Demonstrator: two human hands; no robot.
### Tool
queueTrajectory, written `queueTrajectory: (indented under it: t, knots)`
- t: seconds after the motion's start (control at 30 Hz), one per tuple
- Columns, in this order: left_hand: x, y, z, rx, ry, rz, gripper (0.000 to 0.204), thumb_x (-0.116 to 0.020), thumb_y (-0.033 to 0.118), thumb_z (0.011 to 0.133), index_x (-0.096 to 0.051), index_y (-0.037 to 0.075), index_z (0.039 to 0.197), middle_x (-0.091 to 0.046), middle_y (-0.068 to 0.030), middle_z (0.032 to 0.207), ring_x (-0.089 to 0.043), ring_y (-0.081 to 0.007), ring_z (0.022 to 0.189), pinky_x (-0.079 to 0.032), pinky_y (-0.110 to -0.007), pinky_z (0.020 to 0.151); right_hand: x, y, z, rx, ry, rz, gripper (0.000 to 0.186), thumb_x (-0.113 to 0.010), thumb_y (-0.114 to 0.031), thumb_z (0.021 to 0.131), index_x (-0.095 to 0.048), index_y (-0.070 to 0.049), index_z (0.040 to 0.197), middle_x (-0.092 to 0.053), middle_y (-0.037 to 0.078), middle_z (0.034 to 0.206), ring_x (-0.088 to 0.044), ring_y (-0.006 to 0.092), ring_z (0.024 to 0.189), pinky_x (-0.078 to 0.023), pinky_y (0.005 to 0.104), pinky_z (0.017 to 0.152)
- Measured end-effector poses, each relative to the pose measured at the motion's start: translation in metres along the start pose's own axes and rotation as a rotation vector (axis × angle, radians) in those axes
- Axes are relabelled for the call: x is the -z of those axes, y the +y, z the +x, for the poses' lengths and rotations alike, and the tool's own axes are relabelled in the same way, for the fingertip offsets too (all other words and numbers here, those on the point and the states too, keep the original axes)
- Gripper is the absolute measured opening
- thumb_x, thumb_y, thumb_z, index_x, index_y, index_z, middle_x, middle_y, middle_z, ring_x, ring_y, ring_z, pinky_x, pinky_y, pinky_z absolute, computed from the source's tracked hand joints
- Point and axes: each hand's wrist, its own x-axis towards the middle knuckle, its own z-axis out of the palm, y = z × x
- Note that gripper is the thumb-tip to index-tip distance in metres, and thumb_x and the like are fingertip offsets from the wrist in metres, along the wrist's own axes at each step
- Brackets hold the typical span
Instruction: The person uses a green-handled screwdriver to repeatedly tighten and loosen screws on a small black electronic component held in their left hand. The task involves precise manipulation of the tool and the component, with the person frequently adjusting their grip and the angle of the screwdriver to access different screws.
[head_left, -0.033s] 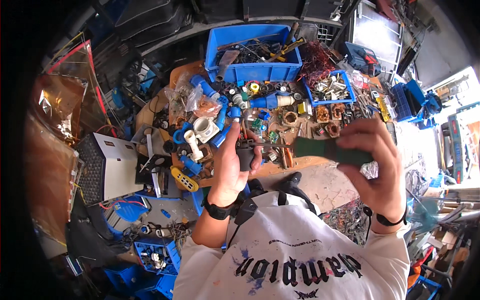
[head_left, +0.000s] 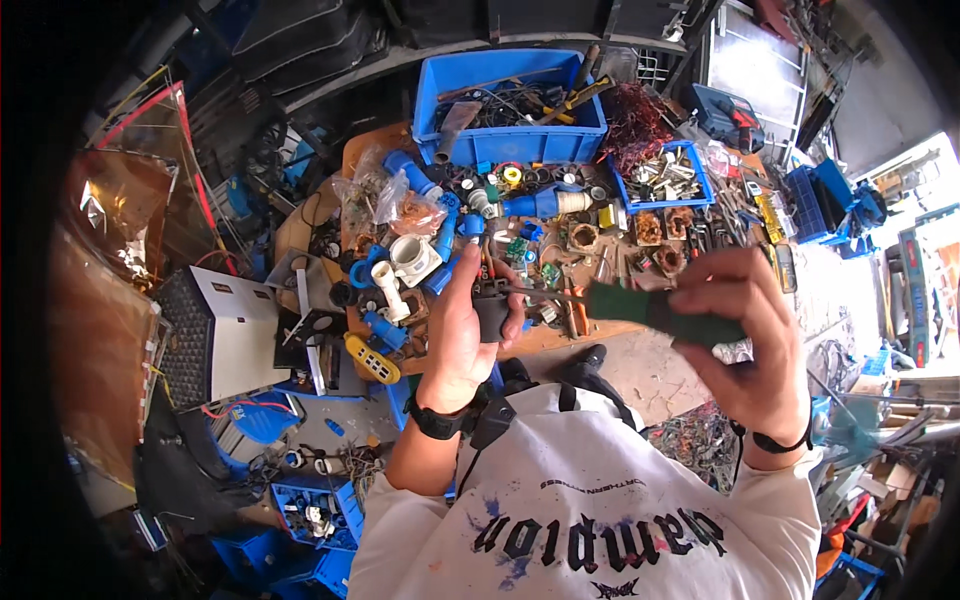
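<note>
My left hand is closed around a small dark electrical part, with a few coloured wires coming from its top. A screwdriver with a dark green handle lies almost level in my right hand. Thumb and fingers grip the rear of that handle. Its thin metal shaft points left, and the tip reaches the upper right side of the part near my fingertips. Whether it sits in a screw is too small to tell.
Behind my hands, a cluttered wooden table carries blue and white plug housings, a large blue crate of cables and tools, and a smaller blue tray of metal pieces. A yellow socket strip sits at the table's left edge.
The screwdriver handle has tilted slightly, its rear end a little lower, and my right hand's fingers have shifted on it. My left hand and the part have stayed in place.
</note>
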Motion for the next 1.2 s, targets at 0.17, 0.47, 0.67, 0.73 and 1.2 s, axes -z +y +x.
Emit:
queueTrajectory:
  t: [0.17,0.47,0.67,0.73,1.2]
  knots:
    - [0.001,0.006,0.002,-0.056,0.002,0.008,0.044,-0.046,0.047,0.095,-0.055,0.004,0.088,-0.055,-0.0086,0.066,-0.048,-0.0149,0.042,-0.034,-0.027,0.038,-0.01,0.01,-0.014,-0.175,0.039,0.157,0.041,-0.077,-0.015,0.073,-0.058,-0.004,0.108,-0.058,0.013,0.103,-0.06,0.0296,0.092,-0.048,0.0347,0.078]
    - [-0.009,0.008,0.0,-0.125,0.045,0.18,0.045,-0.043,0.048,0.097,-0.054,0.005,0.091,-0.056,-0.0113,0.068,-0.049,-0.0158,0.043,-0.035,-0.026,0.038,-0.013,0.027,-0.035,-0.072,-0.025,-0.035,0.038,-0.074,-0.009,0.072,-0.062,-0.005,0.108,-0.058,0.01,0.099,-0.063,0.0285,0.08,-0.052,0.036,0.067]
    - [-0.021,0.004,0.003,-0.132,0.027,0.242,0.042,-0.039,0.043,0.099,-0.054,0.005,0.09,-0.054,-0.011,0.067,-0.047,-0.0157,0.043,-0.035,-0.026,0.038,-0.016,0.034,-0.048,-0.139,0.094,-0.036,0.05,-0.075,-0.015,0.072,-0.056,-0.007,0.118,-0.056,0.01,0.098,-0.062,0.0289,0.079,-0.051,0.0381,0.063]
    - [-0.023,-0.001,0.008,-0.119,-0.015,0.248,0.043,-0.037,0.042,0.1,-0.054,0.004,0.091,-0.056,-0.0123,0.067,-0.048,-0.0158,0.043,-0.036,-0.026,0.038,-0.013,0.039,-0.053,-0.232,0.041,-0.024,0.049,-0.075,-0.022,0.076,-0.056,-0.007,0.119,-0.057,0.011,0.094,-0.063,0.0299,0.076,-0.051,0.0383,0.062]
    - [-0.084,-0.042,0.052,-0.056,0.085,0.396,0.042,-0.039,0.047,0.098,-0.053,0.009,0.089,-0.052,-0.0066,0.067,-0.045,-0.0139,0.042,-0.034,-0.026,0.038,-0.002,0.139,-0.104,-0.399,0.198,0.402,0.034,-0.074,-0.023,0.079,-0.063,0.001,0.1,-0.064,0.016,0.084,-0.064,0.0312,0.072,-0.05,0.0351,0.063]
